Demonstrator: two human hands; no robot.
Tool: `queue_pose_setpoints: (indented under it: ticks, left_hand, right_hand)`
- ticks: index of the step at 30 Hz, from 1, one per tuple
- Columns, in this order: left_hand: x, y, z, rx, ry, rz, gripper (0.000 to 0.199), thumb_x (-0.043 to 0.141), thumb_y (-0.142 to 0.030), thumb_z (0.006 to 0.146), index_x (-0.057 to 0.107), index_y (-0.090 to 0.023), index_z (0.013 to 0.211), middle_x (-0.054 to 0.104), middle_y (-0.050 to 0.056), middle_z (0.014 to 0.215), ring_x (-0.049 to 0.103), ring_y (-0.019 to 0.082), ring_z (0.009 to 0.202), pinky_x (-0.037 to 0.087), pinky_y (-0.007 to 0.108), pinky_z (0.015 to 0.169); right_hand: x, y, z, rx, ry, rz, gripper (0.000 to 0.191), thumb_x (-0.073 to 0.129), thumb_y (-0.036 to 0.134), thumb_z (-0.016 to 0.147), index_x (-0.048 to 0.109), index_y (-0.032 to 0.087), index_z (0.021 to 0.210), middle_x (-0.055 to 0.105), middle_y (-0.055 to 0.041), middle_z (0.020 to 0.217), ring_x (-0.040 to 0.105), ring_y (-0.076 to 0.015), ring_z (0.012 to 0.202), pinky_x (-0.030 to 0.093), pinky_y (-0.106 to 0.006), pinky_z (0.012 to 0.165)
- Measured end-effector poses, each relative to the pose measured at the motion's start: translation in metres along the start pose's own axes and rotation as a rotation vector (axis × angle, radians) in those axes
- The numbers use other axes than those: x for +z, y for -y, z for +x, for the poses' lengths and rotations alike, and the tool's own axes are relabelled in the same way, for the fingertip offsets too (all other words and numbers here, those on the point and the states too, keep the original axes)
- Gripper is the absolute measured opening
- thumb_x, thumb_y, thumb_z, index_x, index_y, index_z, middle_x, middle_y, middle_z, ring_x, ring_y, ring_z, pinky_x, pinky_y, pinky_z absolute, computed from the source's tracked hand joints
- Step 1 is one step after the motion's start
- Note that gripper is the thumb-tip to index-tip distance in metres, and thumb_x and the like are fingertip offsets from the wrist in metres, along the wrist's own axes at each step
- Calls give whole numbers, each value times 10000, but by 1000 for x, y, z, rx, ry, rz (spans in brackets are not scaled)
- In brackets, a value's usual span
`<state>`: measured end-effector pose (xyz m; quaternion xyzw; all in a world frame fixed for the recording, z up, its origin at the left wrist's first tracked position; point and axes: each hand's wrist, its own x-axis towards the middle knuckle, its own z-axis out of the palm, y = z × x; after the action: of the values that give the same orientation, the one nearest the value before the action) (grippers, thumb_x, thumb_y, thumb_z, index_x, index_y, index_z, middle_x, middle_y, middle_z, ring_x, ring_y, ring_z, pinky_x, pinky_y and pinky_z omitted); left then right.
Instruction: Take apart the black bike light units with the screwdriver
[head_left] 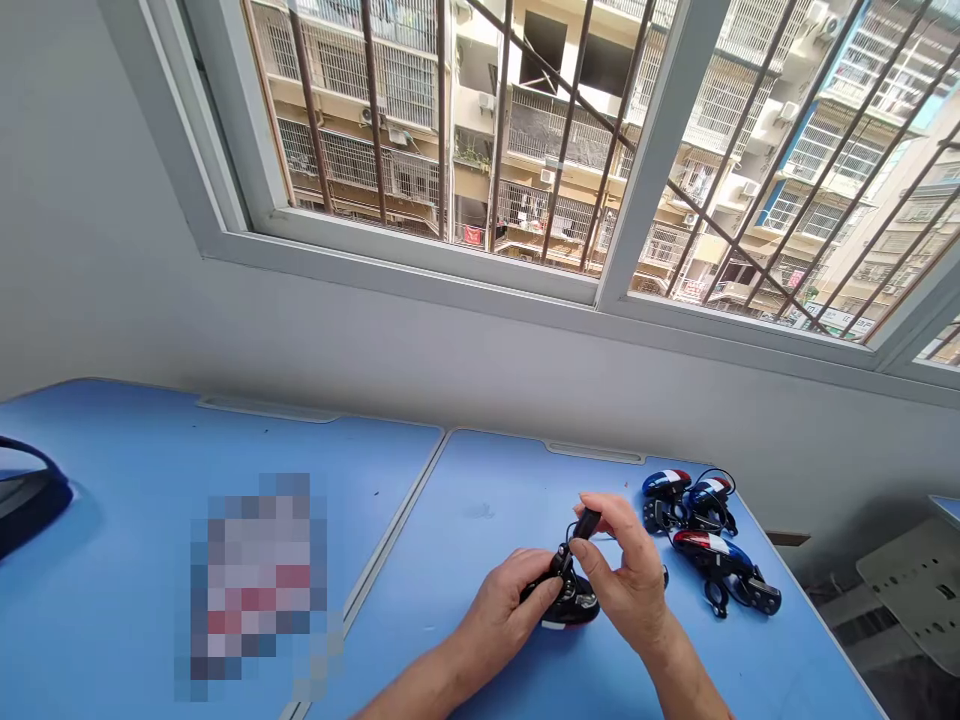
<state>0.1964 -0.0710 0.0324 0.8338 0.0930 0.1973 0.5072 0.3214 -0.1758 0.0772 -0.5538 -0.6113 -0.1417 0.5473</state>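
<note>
My left hand (517, 600) is closed around a black bike horn (574, 603), holding it low over the blue desk with its underside turned up. A thin cable runs from the horn to a small black switch piece (587, 523). My right hand (626, 580) pinches that piece between thumb and fingers, just above the horn. Its clamp area is partly hidden by my left fingers. To the right of my right hand lies a similar horn (712, 548) with a red, white and blue top, a clamp ring and a cabled switch.
Two more such horns, one of them a blue-and-red horn (666, 484), lie by the desk's right edge. A blurred patch (259, 580) covers something on the left desk (112, 430). A black object (34, 500) stands at far left. Behind are a wall and barred window.
</note>
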Motion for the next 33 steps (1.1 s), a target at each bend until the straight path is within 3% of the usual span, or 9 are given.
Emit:
queue_pose_setpoints:
  ticks: [4,10,24,28,33]
  left_hand:
    - [0,-1,0,3,9,-2,373,431,-442,954,687,-194,848,666,39,851,573,215,864,472,290,827]
    - [0,-1,-1,18,22,-6,365,411,-433,954,668,-197,846,646,42,840,565,211,865,465,289,830]
    - [2,7,-1,74,23,-15,331,408,-398,968,650,-195,868,652,41,862,562,210,875,451,288,837]
    - [2,10,0,79,36,-30,275,415,-328,957,642,-192,879,657,43,885,563,209,890,441,290,835]
    - [3,10,0,94,24,-16,277,418,-334,953,639,-190,867,644,34,849,555,198,844,445,290,812]
  right_hand:
    - [1,2,3,-14,-89,-81,375,581,131,889,578,280,1233,601,-43,935,579,-149,746,554,-290,603]
    - [0,6,7,14,-90,-54,369,563,111,897,601,275,1224,633,-37,914,623,-143,741,572,-269,616]
    - [-11,0,4,89,155,239,450,526,98,921,541,322,1311,692,-43,1013,637,-167,884,572,-310,736]
    - [-6,-3,-2,87,91,237,465,471,74,938,494,331,1326,681,-38,1058,635,-163,917,561,-315,758]
    - [-2,-1,-1,-20,27,47,438,515,84,908,509,279,1300,613,-75,1101,585,-201,1000,529,-367,816]
